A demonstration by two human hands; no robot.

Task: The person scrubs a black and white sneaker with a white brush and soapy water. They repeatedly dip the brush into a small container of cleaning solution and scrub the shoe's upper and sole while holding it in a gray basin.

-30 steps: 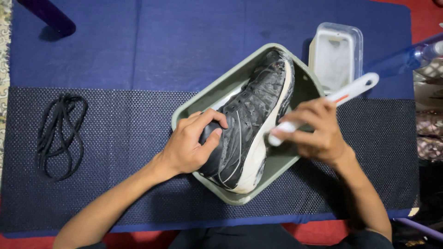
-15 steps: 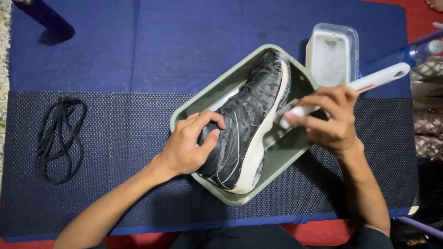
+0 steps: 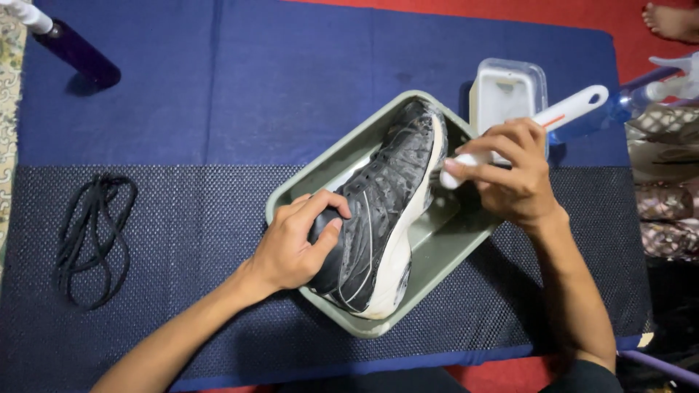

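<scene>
Wet black sneaker [image 3: 378, 211], white-soled, lies in a green tray [image 3: 437, 247]; left hand [image 3: 298, 244] grips it, right hand [image 3: 510, 175] clasps a white brush [image 3: 564, 113].

Black laces [image 3: 91, 236] lie coiled at left on the dark mesh mat [image 3: 189, 291]. A clear plastic tub [image 3: 508, 93] sits far right on the blue cloth [image 3: 291, 80]; a dark bottle [image 3: 76, 54] lies far left.
</scene>
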